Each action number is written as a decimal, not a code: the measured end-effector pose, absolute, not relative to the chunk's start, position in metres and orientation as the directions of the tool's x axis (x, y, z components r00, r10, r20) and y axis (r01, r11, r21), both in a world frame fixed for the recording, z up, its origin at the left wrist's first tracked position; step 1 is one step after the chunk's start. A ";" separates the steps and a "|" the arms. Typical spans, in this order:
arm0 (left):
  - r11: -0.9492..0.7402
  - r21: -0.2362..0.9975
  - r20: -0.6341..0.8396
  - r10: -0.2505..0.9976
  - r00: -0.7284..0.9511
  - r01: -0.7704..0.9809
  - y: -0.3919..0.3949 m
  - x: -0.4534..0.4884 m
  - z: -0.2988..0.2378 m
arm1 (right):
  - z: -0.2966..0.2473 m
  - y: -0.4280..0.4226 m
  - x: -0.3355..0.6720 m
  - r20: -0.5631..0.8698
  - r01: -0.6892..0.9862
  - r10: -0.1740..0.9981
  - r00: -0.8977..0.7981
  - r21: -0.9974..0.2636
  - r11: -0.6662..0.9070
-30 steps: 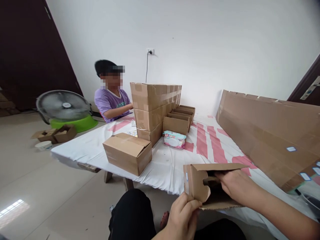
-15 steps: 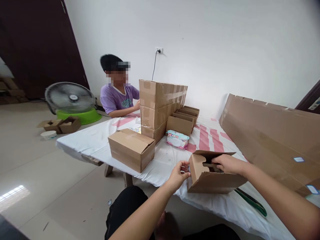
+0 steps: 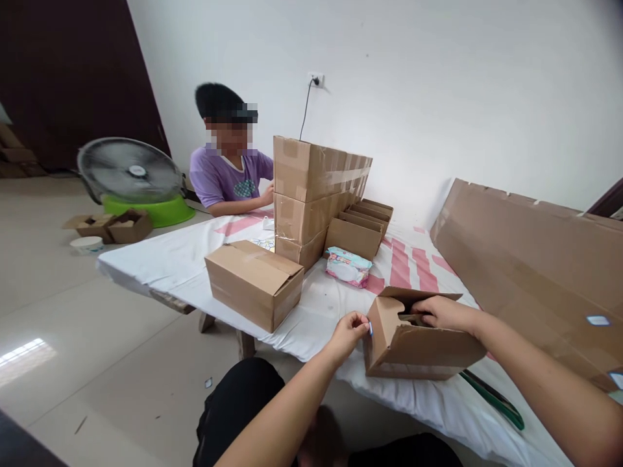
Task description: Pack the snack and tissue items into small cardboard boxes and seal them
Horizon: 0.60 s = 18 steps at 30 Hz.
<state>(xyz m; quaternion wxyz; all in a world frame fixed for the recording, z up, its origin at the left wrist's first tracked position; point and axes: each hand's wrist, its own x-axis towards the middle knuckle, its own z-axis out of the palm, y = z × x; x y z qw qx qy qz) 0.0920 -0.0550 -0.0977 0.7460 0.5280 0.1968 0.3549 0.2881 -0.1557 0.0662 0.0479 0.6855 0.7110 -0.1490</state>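
A small brown cardboard box (image 3: pixel 423 347) with open top flaps sits at the near edge of the white-covered table (image 3: pixel 160 259). My left hand (image 3: pixel 348 332) pinches the box's left end flap between its fingertips. My right hand (image 3: pixel 445 312) reaches into the open top and presses on an inner flap. A closed cardboard box (image 3: pixel 253 283) stands on the table to the left of mine.
Taped boxes (image 3: pixel 311 194) are stacked mid-table beside a row of folded boxes (image 3: pixel 363 227) and a wipes pack (image 3: pixel 348 266). Flat cardboard sheets (image 3: pixel 530 259) lean along the right. A person in a purple shirt (image 3: pixel 226 181) sits across. A fan (image 3: pixel 129 172) stands on the floor at left.
The box has gone from my lap onto the table edge. My left hand moved from the lower flap to the left end flap; my right hand stays inside the top.
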 end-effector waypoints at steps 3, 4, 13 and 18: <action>0.182 0.918 0.104 0.748 0.656 -0.352 -0.056 0.095 -0.103 | 0.065 -0.154 0.291 -0.304 0.988 0.952 -0.039 -0.151 -0.007; 0.178 0.914 0.111 0.754 0.648 -0.363 -0.057 0.095 -0.105 | 0.065 -0.153 0.292 -0.318 0.988 0.948 -0.033 -0.156 -0.018; 0.178 0.870 0.160 0.779 0.606 -0.459 -0.064 0.089 -0.104 | 0.061 -0.150 0.299 -0.342 0.979 0.939 -0.026 -0.200 -0.045; 0.196 0.853 0.155 0.790 0.594 -0.483 -0.063 0.087 -0.103 | 0.061 -0.150 0.299 -0.333 0.975 0.942 -0.041 -0.218 -0.035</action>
